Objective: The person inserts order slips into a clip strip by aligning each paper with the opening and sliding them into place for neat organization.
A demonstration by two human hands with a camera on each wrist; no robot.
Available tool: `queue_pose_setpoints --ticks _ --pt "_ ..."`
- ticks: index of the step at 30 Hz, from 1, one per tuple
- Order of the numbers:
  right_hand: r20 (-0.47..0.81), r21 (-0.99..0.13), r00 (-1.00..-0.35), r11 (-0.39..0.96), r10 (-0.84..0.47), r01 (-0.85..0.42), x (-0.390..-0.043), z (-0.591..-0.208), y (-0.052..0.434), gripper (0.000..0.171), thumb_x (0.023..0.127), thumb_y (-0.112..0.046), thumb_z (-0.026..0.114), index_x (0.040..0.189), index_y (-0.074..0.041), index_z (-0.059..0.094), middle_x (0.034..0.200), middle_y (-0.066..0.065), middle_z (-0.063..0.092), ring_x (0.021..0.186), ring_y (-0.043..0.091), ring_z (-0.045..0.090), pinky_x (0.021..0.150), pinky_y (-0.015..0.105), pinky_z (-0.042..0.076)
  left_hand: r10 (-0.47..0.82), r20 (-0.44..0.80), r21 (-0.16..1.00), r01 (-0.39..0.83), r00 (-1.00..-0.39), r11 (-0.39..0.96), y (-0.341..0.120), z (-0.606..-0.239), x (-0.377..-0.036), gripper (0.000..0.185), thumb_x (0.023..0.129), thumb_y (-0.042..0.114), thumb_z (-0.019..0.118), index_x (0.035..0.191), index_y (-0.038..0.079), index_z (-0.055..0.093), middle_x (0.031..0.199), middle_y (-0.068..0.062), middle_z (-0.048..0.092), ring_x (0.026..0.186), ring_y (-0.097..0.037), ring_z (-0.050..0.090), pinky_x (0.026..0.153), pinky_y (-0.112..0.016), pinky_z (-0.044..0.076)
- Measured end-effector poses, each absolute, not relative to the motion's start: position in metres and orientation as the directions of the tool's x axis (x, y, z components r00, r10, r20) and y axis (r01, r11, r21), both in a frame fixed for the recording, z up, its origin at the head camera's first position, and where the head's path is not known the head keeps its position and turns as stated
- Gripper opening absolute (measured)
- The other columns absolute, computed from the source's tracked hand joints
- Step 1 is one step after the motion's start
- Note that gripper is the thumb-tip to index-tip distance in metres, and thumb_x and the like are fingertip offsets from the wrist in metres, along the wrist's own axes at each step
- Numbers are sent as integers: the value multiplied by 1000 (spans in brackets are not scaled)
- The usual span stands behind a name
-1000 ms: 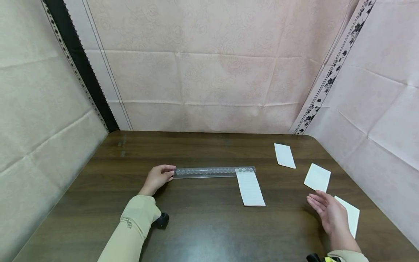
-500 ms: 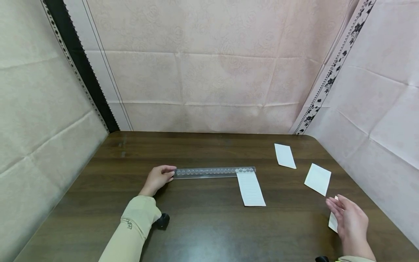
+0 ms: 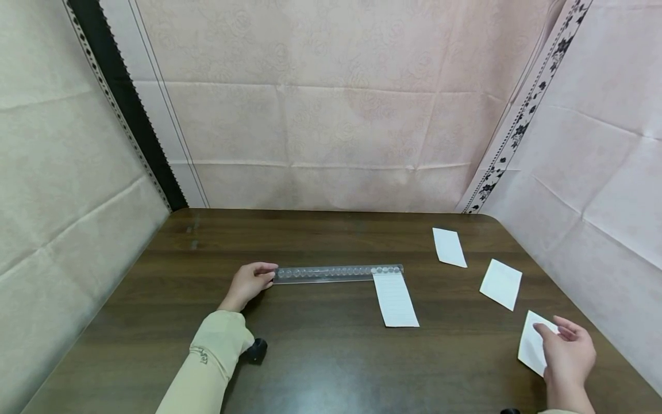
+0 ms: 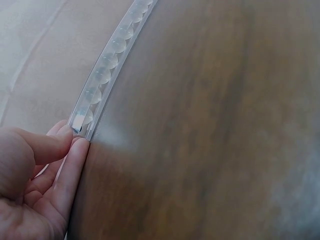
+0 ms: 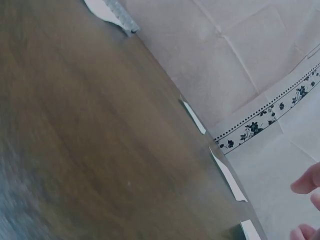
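Note:
In the head view, my left hand (image 3: 250, 286) pinches the left end of a long, clear plastic strip (image 3: 326, 274) lined with round clear domes. The left wrist view shows the thumb and fingers closed on the near end of this strip (image 4: 107, 65). Its right end overlaps the top of a lined white paper slip (image 3: 397, 302). At the right, my right hand (image 3: 569, 351) is over a white paper piece (image 3: 530, 348), partly covering it. Its fingers are loosely bent, with nothing seen between them. In the right wrist view, the fingertips (image 5: 306, 181) show at the right edge.
Two more white papers lie at the right of the brown wooden table (image 3: 320, 356): a far one (image 3: 449, 248) and a middle one (image 3: 501, 284). Pale cloth (image 3: 336, 115) hangs behind the table and along both sides.
My right hand has shifted right and slightly toward me, away from the middle paper, and has turned, uncovering more of the nearest paper. The left hand and the strip have stayed put.

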State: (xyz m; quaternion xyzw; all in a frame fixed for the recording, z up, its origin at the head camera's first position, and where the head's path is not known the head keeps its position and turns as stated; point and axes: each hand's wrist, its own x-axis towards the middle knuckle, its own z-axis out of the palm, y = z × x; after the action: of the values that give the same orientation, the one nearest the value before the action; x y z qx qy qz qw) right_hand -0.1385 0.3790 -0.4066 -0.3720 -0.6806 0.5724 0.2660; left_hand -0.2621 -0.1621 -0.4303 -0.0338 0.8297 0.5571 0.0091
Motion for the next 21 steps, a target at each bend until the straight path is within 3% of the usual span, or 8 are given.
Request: queue_pose_setpoints --ticks 3,7,13,21 --pt "-22 -919 -605 222 796 325 -138 -406 378 34 78 -10 69 109 -8 56 112 10 43 114 22 30 92 33 33 -44 -49 921 -63 -998 385 -162 -431 -262 23 91 5 60 113 1 65 111 -16 61 89 -17 61 75 -26 54" --pt "-5 -801 -669 397 744 448 -136 -407 380 61 79 -18 70 129 3 43 130 32 32 120 52 14 94 58 17 -41 -48 917 -60 -998 394 -162 -431 -262 24 91 6 59 114 1 64 111 -16 61 89 -17 61 75 -26 54" --pt "-103 -678 -730 489 676 549 -132 -415 386 78 73 -25 74 134 1 33 130 39 26 108 65 17 89 66 15 -46 -57 916 -71 -997 394 -162 -430 -261 23 91 6 59 114 2 64 111 -16 61 88 -17 61 75 -26 54" --pt "-59 -606 -789 606 611 515 -134 -415 392 81 68 -19 77 131 6 31 127 38 30 112 61 20 87 65 17 -45 -52 917 -66 -998 392 -162 -431 -262 24 92 6 58 115 2 64 113 -16 61 89 -18 61 76 -26 54"
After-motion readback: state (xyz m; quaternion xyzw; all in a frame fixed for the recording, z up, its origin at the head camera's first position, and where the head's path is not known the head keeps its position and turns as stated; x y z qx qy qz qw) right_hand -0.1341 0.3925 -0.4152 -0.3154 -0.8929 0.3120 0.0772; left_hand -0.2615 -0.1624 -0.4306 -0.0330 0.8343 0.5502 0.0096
